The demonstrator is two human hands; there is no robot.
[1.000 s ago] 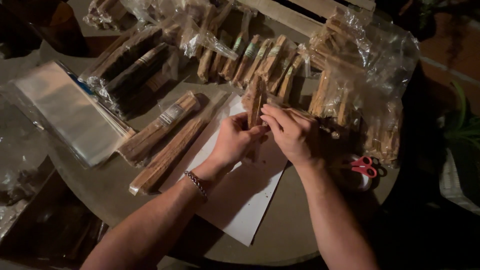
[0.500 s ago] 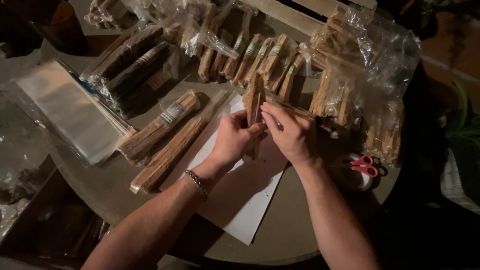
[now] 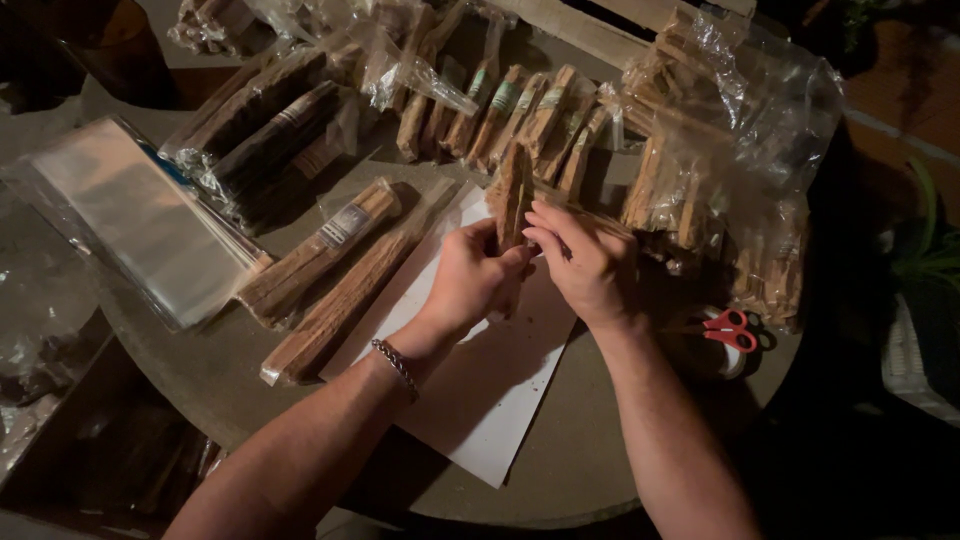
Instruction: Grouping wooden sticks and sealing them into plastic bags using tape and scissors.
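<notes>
My left hand (image 3: pixel 470 275) and my right hand (image 3: pixel 585 265) both grip a small bundle of brown wooden sticks (image 3: pixel 512 190), held upright above a white paper sheet (image 3: pixel 490 390) on the round table (image 3: pixel 560 470). The fingers of both hands close around the bundle's lower end, which they hide. A metal bracelet (image 3: pixel 396 362) circles my left wrist. Two wrapped stick bundles (image 3: pixel 320 255) lie just left of the paper.
A stack of clear plastic sleeves (image 3: pixel 140 215) lies at the left. Several wrapped stick bundles (image 3: pixel 510 110) line the far side, and a clear bag of sticks (image 3: pixel 730 150) stands at the right. Red-handled scissors (image 3: pixel 730 330) rest near the table's right edge.
The stick bundle has stayed upright between both hands; my fingers have shifted slightly around its lower end. Nothing else has moved.
</notes>
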